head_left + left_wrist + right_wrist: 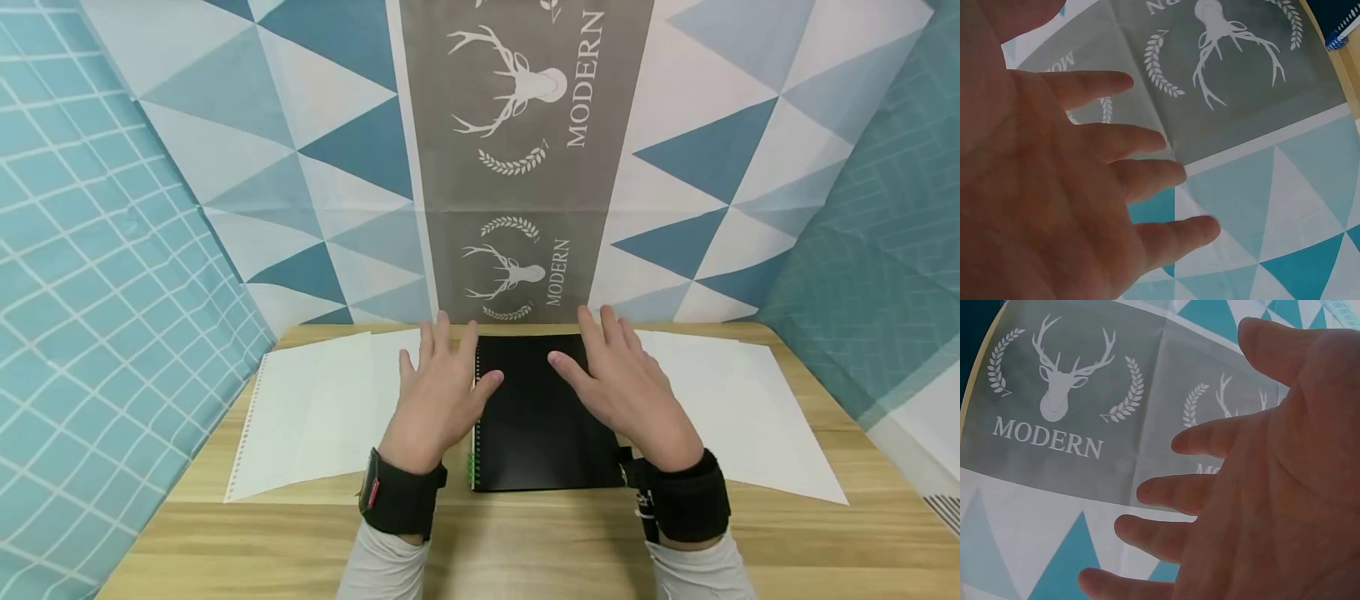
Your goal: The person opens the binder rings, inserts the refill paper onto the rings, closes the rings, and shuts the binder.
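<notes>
A black-covered binder (546, 425) lies on the wooden table, with rings along its left edge, some of them green near the bottom. My left hand (441, 392) hovers over that ringed edge with fingers spread and straight. Over the right side of the binder is my right hand (626, 383), its fingers extended and thumb pointing inward. Both wrist views show bare palms with nothing held: the left palm (1047, 181) and the right palm (1272, 494). White sheets (322, 408) with a punched left edge lie left of the binder.
More white sheets (750, 408) lie to the right, partly hidden by my right hand. A patterned cloth backdrop (517, 183) with deer prints rises behind the table (525, 542). Blue grid-patterned cloth (97, 275) stands at the left, teal cloth (892, 250) at the right.
</notes>
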`<state>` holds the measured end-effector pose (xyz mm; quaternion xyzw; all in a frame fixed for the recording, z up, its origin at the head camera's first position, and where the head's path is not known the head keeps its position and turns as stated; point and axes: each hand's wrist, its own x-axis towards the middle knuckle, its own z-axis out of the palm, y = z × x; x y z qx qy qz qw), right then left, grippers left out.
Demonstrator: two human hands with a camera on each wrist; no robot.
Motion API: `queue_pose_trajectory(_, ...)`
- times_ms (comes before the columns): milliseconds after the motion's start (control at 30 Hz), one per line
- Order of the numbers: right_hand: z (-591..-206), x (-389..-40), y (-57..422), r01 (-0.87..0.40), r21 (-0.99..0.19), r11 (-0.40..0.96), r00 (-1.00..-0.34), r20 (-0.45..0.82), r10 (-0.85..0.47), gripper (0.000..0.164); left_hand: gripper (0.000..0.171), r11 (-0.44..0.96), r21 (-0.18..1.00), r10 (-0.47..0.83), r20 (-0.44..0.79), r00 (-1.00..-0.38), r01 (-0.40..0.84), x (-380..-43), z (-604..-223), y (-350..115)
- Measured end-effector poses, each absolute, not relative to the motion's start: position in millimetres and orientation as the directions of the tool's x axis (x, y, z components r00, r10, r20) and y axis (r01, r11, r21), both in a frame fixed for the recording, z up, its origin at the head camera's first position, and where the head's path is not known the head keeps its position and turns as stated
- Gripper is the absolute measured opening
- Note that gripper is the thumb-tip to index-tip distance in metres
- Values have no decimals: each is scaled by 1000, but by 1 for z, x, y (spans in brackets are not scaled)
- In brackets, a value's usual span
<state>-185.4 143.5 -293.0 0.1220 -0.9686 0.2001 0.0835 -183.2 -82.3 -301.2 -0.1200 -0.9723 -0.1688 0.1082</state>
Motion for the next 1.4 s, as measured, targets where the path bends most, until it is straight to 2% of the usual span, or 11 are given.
queue_pose_trajectory(333, -312, -196, 145, -245, -409, 879, -969, 122, -213, 82, 66, 933, 185, 265, 223, -938, 308, -194, -325, -73)
queue_pose_trajectory(633, -362, -221, 153, -171, -387, 906, -958, -150, -245, 75, 66, 960, 153, 245, -43, -969, 236, -205, -371, -58)
queue_pose_trajectory(800, -378, -229, 155, -137, -400, 906, -951, -201, -233, 76, 66, 971, 100, 229, -147, -962, 215, -206, -385, -47)
queue_pose_trajectory(1133, -389, -236, 163, -73, -446, 892, -957, -221, -189, 79, 62, 968, -21, 247, -86, -965, 250, -197, -392, -35)
queue_pose_trajectory(1400, -392, -244, 189, 51, -536, 843, -967, -236, -92, 82, 62, 925, -41, 374, -87, -923, 379, -201, -401, -21)
